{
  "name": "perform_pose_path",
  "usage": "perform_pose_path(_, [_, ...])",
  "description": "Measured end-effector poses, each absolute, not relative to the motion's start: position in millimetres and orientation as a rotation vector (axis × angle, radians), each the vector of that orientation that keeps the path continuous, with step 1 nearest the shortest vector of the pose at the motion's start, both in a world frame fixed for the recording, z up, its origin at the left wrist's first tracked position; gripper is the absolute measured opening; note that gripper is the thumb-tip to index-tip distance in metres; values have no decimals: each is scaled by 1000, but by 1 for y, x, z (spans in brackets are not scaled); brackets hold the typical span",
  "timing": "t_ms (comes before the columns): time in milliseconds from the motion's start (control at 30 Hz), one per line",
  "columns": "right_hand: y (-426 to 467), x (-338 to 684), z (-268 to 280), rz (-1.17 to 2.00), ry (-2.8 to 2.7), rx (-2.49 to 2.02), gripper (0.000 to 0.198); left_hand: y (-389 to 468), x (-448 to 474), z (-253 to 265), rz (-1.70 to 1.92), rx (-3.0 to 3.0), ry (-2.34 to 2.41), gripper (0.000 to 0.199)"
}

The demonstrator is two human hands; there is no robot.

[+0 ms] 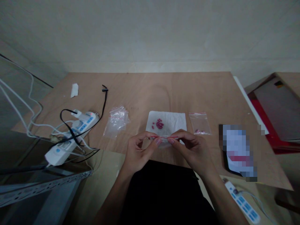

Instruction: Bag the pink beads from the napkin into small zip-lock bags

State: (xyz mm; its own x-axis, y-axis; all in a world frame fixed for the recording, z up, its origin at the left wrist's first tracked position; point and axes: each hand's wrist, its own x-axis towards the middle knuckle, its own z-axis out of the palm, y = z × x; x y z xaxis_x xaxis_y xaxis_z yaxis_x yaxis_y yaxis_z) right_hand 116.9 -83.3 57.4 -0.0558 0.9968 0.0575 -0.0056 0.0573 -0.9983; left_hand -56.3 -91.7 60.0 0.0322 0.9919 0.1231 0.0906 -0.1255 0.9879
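Head view, fingertips: I see both thumbs and forefingers pinched on the red zip strip of a small clear zip bag [164,139], one hand at each end.
Left hand [137,150]: clenched on the bag's left end, the other fingers curled under.
Right hand [191,148]: clenched on the bag's right end, thumb tip just beside the left thumb tip.
Bag position: held level just above the near edge of the white paper napkin [173,120], close to my body; I cannot tell what it holds.
Napkin: lies flat on the wooden board [145,90], with a cluster of pink-red beads [159,123] on its left half and a few loose ones beside the cluster.
Right of napkin: a second small zip bag [200,123] lies flat with a few dark beads at its bottom.
Left of napkin: a crumpled pile of clear zip bags [116,120].
Far left: a white power strip [71,139] with white and black cables crossing it.
Far right: a phone [237,153], blurred out, on the board edge.
Lower right: another power strip [242,202] below the board.
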Motion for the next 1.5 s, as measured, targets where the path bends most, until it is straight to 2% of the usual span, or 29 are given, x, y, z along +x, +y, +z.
perform_pose_path(167, [-85,115,58,1256,-1300,-1129,5,-92,-52,59,1258,1416,1224,6])
perform_pose_path(600, [-88,115,59,1140,-1404,-1124,8,-91,-49,61,1205,1496,1247,4])
perform_pose_path(933, [-92,118,56,1137,-1320,-1102,2,-93,-41,63,1183,1648,1384,6])
perform_pose_path(1167, [-88,119,54,1266,-1302,-1071,19,-90,-47,61,1103,1396,1289,12])
perform_pose_path(1367, [-86,127,58,1166,-1474,-1173,18,-89,-52,68,986,1429,1189,19])
perform_pose_path(1500, [-85,134,64,1091,-1610,-1213,21,-86,-59,67,1008,1510,1259,13])
